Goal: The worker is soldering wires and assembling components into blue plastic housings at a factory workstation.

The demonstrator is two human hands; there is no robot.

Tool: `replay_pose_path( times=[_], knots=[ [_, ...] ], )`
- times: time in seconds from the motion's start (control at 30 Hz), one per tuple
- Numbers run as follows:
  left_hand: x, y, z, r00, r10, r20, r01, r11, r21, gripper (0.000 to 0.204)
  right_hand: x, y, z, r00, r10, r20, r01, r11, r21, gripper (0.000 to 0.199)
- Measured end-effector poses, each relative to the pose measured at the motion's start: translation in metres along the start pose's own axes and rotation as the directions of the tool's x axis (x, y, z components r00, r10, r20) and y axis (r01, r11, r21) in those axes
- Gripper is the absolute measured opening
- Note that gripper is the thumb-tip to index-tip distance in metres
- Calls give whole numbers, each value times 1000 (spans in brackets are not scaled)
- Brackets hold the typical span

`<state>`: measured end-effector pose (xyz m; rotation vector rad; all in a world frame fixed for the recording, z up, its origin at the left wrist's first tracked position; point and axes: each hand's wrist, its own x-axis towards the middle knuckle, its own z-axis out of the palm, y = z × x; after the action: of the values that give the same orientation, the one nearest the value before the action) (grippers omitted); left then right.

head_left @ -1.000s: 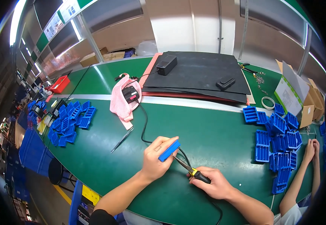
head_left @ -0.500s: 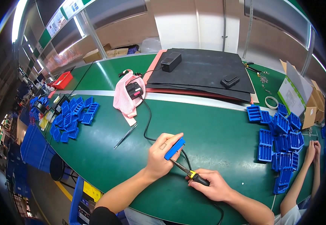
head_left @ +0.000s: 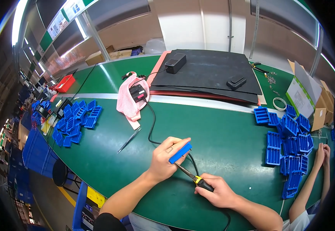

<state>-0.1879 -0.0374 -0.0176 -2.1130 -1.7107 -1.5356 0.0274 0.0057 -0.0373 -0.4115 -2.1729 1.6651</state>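
Observation:
My left hand [head_left: 163,159] is closed around a small blue plastic battery holder [head_left: 180,153], tilted on edge above the green table. My right hand [head_left: 218,191] grips a soldering iron [head_left: 204,183] by its black and yellow handle. The iron's metal shaft points up and left, and its tip meets or nearly meets the lower end of the holder; I cannot tell if they touch. Fingers hide part of the holder. A black cord [head_left: 151,131] runs over the table behind my hands.
Blue battery holders lie piled at left [head_left: 70,123] and right [head_left: 290,146]. Tweezers [head_left: 129,140] lie left of my hands. Farther back are a pink cloth [head_left: 127,100], black sheets [head_left: 209,73] and a tape roll [head_left: 279,104]. Another person's hands [head_left: 321,156] are at the right edge.
Both hands keep their grips, with the battery holder and soldering iron almost in the same place. The holder has shifted very slightly to the right.

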Motion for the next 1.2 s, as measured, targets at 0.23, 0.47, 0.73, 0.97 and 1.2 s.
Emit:
replay_pose_path(
  times=[0.23, 0.47, 0.73, 0.97, 1.2],
  knots=[
    [1, -11, -17, 971, -182, -158, 181, 983, -24, 24, -1, -1, -3, 999, -9, 50, 10, 1000, -17, 12],
    [-1, -19, -52, 965, -36, -259, 78, 985, 153, 30, 1, 6, 0, 979, -178, -98, 162, 975, -150, 16],
    [-5, -25, -49, 991, 12, -130, 9, 987, 162, 37, 3, 18, -19, 874, -184, -449, -2, 924, -381, 14],
    [-4, -27, -46, 994, 4, -110, 7, 995, 104, 33, 11, 29, -42, 816, -351, -460, -110, 686, -719, 16],
    [-6, -29, -55, 986, 32, -166, -27, 999, 32, 24, 13, 31, -41, 806, -293, -514, -295, 554, -779, 37]
  ],
)
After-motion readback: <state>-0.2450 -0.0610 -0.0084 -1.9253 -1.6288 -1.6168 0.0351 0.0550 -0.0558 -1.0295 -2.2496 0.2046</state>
